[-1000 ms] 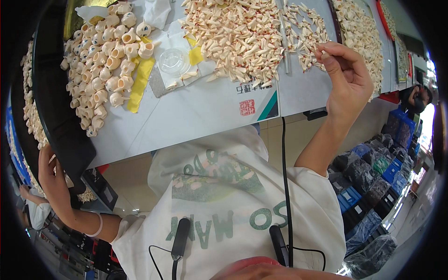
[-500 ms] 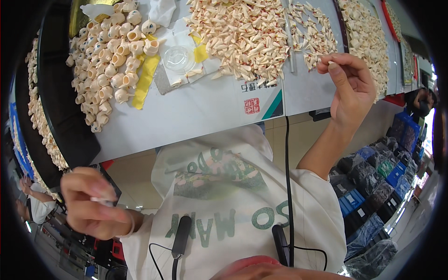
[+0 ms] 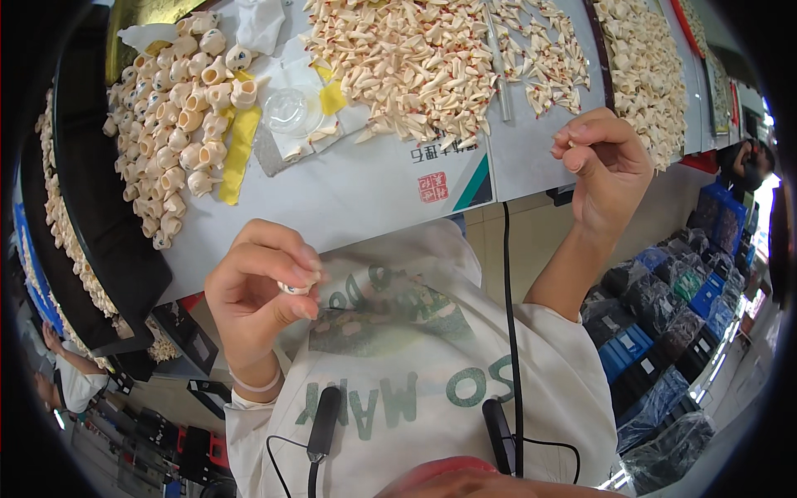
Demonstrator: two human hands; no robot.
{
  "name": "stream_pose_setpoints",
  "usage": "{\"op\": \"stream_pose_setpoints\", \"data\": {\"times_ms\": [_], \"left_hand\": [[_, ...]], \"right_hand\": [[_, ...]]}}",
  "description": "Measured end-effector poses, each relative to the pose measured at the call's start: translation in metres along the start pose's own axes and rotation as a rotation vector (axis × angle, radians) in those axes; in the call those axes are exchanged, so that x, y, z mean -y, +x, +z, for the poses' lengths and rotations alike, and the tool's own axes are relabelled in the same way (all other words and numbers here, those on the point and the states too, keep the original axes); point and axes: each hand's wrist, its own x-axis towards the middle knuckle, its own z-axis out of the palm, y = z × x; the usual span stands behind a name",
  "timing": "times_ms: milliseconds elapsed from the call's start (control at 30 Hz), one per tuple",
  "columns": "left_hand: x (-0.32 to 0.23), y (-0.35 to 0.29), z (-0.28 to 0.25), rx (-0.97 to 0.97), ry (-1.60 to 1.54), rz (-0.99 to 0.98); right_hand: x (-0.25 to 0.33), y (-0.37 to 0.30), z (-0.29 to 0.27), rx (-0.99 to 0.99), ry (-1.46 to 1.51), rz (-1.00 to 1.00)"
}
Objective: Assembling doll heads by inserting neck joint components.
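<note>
My left hand (image 3: 261, 290) is closed in a pinch in front of the table's near edge. Between thumb and fingers shows a small white piece with dark marks (image 3: 295, 289), mostly hidden; it resembles the painted heads on the table. Over the right part of the table, my right hand (image 3: 610, 170) pinches a tiny cream piece (image 3: 571, 144) between thumb and forefinger. Nearest that hand lies a loose spread of cream pointed pieces (image 3: 548, 62). Hollow cream doll heads (image 3: 178, 137), some with painted eyes, are heaped at the left.
A big pile of red-tipped pointed pieces (image 3: 415, 70) covers the table's far middle. A clear round plastic dish (image 3: 290, 111) stands beside yellow tape (image 3: 241, 158). Further right lie more cream parts (image 3: 643, 79). A black cable (image 3: 509, 332) hangs before me; wrapped crates (image 3: 664, 332) stand right.
My left hand has come up and right toward the table edge, its piece still pinched. The right hand has shifted slightly down and left. The view has shifted a little.
</note>
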Motion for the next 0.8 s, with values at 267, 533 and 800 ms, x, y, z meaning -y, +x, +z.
{"op": "stream_pose_setpoints", "data": {"times_ms": [267,533,800], "left_hand": [[0.001,0.006,0.022,-0.200,-0.060,-0.082],[0.009,0.010,0.015,-0.096,-0.014,-0.041],[0.015,0.018,0.021,-0.116,-0.038,0.032]], "right_hand": [[-0.005,-0.004,0.010,-0.164,-0.032,0.033],[-0.005,-0.004,0.007,-0.226,-0.003,0.028],[-0.011,-0.001,0.003,-0.207,-0.121,-0.082]]}}
